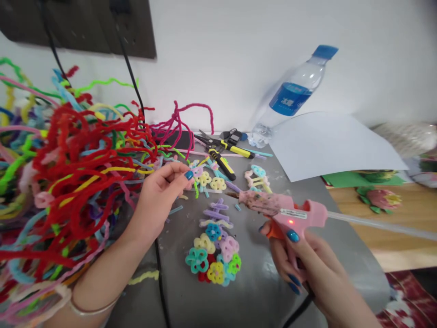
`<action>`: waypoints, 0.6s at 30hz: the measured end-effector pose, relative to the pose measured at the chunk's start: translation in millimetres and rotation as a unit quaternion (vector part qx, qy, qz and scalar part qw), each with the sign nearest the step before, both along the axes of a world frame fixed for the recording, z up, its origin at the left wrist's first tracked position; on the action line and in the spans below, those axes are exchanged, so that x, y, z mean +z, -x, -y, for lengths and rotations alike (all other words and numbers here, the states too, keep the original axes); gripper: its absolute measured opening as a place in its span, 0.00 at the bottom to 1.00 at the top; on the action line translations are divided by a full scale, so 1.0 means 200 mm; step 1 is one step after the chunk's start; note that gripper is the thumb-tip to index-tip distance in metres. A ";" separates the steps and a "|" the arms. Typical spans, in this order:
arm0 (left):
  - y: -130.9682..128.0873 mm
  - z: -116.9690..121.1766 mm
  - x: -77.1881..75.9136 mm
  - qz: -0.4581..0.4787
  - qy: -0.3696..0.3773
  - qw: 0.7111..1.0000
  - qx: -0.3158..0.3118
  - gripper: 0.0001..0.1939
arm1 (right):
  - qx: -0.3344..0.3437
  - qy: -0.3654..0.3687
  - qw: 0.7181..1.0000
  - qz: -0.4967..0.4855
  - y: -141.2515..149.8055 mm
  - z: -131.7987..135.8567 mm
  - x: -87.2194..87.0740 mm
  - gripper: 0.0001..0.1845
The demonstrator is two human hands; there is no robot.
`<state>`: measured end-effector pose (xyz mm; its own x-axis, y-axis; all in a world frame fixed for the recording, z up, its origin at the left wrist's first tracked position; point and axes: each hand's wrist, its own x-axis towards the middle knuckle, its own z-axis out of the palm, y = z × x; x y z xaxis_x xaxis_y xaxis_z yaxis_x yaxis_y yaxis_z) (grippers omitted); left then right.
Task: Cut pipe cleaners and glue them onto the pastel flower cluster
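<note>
My right hand [307, 259] grips a pink hot glue gun [269, 205] by its handle. Its dark nozzle points left, a red light glows on its side, and a clear glue stick [378, 223] sticks out of the back. Thumb and index finger are pinched together on my left hand [167, 191], above small pipe-cleaner flowers [205, 178]; what lies between the fingertips is too small to make out. Closer to me sits a cluster of coloured pipe-cleaner flowers [215, 273], topped by short lilac pipe-cleaner pieces [216, 214]. A pastel pipe-cleaner ring [256, 178] lies beyond the nozzle.
A big tangle of pipe cleaners [85, 182] covers the left side. Yellow-black pliers [221, 164] lie at the back near a phone [179, 140]. A water bottle [290, 95] leans against the wall beside white paper [334, 141]. A black cable [160, 282] runs across the grey tabletop.
</note>
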<state>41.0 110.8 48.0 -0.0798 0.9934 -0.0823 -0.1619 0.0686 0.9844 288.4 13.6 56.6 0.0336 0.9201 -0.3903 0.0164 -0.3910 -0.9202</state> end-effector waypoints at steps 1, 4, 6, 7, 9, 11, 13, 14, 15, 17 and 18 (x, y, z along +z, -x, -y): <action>0.00 0.00 0.00 -0.005 0.001 1.000 -0.001 0.06 | -0.017 -0.001 1.000 -0.013 0.01 0.01 -0.01 0.29; 0.01 0.00 0.00 -0.009 0.005 1.000 -0.005 0.06 | -0.065 -0.022 0.997 -0.035 0.02 0.03 -0.03 0.29; 0.01 0.00 0.00 -0.013 0.006 1.000 -0.005 0.06 | -0.091 -0.037 0.995 -0.032 0.00 0.04 -0.04 0.27; 0.01 0.00 0.00 -0.019 0.006 1.000 -0.009 0.07 | -0.107 -0.043 0.993 -0.026 -0.01 0.04 -0.04 0.27; 0.01 0.00 0.00 -0.046 0.006 0.998 -0.035 0.08 | -0.152 -0.058 0.987 -0.020 -0.06 0.04 -0.06 0.27; 0.01 0.00 0.00 -0.085 0.007 0.993 -0.080 0.09 | -0.202 -0.081 0.976 -0.025 -0.12 0.04 -0.08 0.27; 0.01 0.00 0.00 -0.126 0.003 0.984 -0.123 0.09 | -0.230 -0.094 0.968 -0.033 -0.21 0.04 -0.10 0.26; 0.01 0.00 -0.01 -0.144 -0.003 0.980 -0.137 0.09 | -0.230 -0.089 0.968 -0.032 -0.25 0.05 -0.11 0.26; 0.00 0.00 -0.01 -0.162 -0.013 0.976 -0.147 0.09 | -0.224 -0.077 0.971 -0.028 -0.30 0.05 -0.12 0.27; 0.00 0.00 -0.02 -0.196 -0.032 0.966 -0.165 0.07 | -0.184 -0.069 0.980 0.011 -0.37 0.08 -0.14 0.29; 0.00 0.00 -0.03 -0.211 -0.040 0.962 -0.171 0.07 | -0.158 -0.081 0.983 0.053 -0.40 0.09 -0.14 0.29</action>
